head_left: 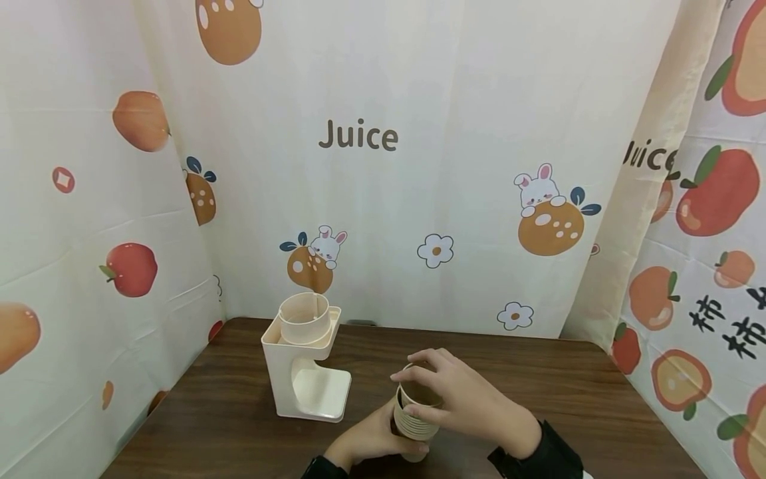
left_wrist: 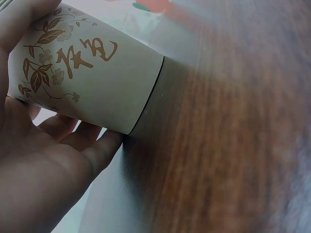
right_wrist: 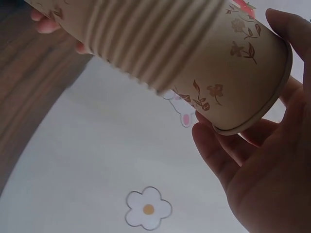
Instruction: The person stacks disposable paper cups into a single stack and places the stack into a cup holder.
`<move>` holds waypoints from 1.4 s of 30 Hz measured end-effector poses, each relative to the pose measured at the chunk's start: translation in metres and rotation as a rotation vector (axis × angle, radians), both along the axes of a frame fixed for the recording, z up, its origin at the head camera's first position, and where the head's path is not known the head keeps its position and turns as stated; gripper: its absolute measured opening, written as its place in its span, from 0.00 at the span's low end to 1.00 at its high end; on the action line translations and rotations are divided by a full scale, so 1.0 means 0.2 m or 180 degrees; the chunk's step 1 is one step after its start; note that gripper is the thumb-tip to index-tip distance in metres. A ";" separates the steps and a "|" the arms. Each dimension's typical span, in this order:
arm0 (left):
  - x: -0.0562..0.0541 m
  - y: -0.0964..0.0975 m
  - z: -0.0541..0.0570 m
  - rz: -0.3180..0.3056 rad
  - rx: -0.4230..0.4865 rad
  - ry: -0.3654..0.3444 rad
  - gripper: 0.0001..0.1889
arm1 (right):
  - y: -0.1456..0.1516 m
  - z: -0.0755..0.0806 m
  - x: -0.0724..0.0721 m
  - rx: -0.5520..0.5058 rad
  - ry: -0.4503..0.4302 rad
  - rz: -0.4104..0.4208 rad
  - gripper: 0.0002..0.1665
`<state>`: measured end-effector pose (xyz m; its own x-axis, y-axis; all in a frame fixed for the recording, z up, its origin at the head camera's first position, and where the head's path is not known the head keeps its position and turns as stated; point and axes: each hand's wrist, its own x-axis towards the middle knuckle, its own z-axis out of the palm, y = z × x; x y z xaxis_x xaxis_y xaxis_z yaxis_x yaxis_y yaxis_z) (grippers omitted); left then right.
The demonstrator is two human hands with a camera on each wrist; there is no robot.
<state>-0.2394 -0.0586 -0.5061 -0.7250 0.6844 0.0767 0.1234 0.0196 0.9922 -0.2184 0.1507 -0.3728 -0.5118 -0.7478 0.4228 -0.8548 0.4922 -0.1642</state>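
Note:
My left hand (head_left: 374, 436) holds a stack of nested cream paper cups (head_left: 413, 426) near the front of the table. In the left wrist view its fingers curl round the printed lower cup (left_wrist: 102, 77), whose base is close to the wood. Above it, my right hand (head_left: 463, 399) grips the topmost paper cup (right_wrist: 243, 63) by its rim, thumb on one side and fingers on the other. That cup stands partly out of the stack, its flower-printed wall showing above the several stacked rims (right_wrist: 146, 39).
A cream stand (head_left: 281, 379) with a round tube (head_left: 304, 319) on top and a flat foot (head_left: 326, 392) is left of my hands on the dark wooden table (head_left: 509, 372). Fruit-printed curtains (head_left: 383, 199) enclose the table's back and sides.

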 end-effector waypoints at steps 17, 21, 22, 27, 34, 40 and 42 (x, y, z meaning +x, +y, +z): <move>0.01 0.00 0.01 -0.0017 0.0078 -0.0005 0.41 | 0.00 -0.11 -0.02 0.0058 -0.0464 0.0019 0.23; 0.01 0.00 0.00 -0.0081 0.0133 -0.0056 0.41 | 0.00 -0.12 -0.02 0.0052 -0.0441 0.0029 0.23; 0.01 0.00 0.00 -0.0087 0.0139 -0.0062 0.41 | 0.00 -0.12 -0.02 0.0050 -0.0438 0.0031 0.23; 0.01 0.00 0.00 -0.0090 0.0140 -0.0027 0.40 | 0.00 -0.12 -0.02 0.0033 -0.0431 0.0026 0.23; 0.01 0.00 0.01 -0.0108 0.0137 0.0012 0.38 | 0.01 -0.14 -0.01 -0.0030 -0.0459 0.0015 0.26; 0.01 0.00 0.01 -0.0064 0.0151 0.0013 0.37 | 0.02 -0.18 -0.01 -0.0095 -0.0462 -0.0016 0.31; 0.01 0.01 0.01 -0.0047 0.0152 0.0009 0.38 | 0.03 -0.19 -0.02 -0.0113 -0.0446 -0.0045 0.32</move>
<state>-0.2375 -0.0572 -0.5045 -0.7146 0.6905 0.1116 0.1261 -0.0297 0.9916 -0.2214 0.1570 -0.4108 -0.5782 -0.7259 0.3725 -0.8153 0.4958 -0.2992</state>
